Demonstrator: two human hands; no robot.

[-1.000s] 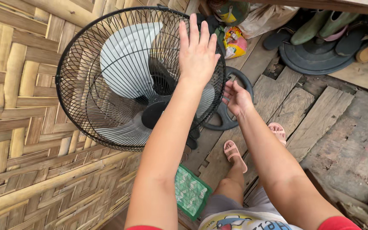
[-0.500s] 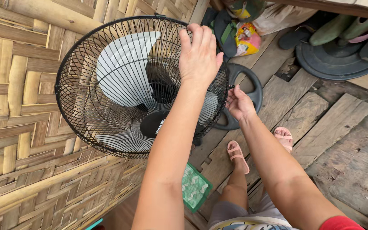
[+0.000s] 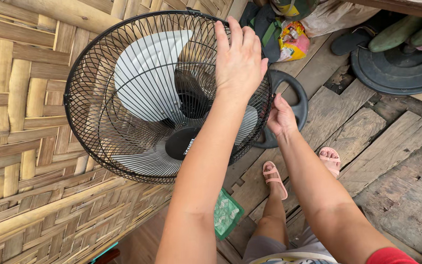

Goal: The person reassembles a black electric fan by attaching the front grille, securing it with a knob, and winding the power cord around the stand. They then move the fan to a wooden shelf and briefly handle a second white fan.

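Note:
A standing fan with a black wire grille (image 3: 123, 73) and pale blades (image 3: 147, 73) is seen from above, close to a woven bamboo wall. My left hand (image 3: 239, 58) lies flat on the upper right of the grille, fingers together and pointing up. My right hand (image 3: 280, 117) reaches the grille's right rim, fingers curled at its edge, just above the fan's round black base (image 3: 294, 98). Whether those fingers pinch a clip or only the rim is hidden.
The woven bamboo wall (image 3: 20, 146) fills the left. Worn wooden floor planks (image 3: 396, 161) lie to the right. My feet in pink sandals (image 3: 274, 178) stand below the fan. A green patterned item (image 3: 226, 214) lies on the floor. Sandals, a round black tray (image 3: 396, 73) and bags sit at the top right.
My left hand has shifted slightly along the grille and its fingers have drawn together. My right hand stays at the right rim. The view has tilted a little.

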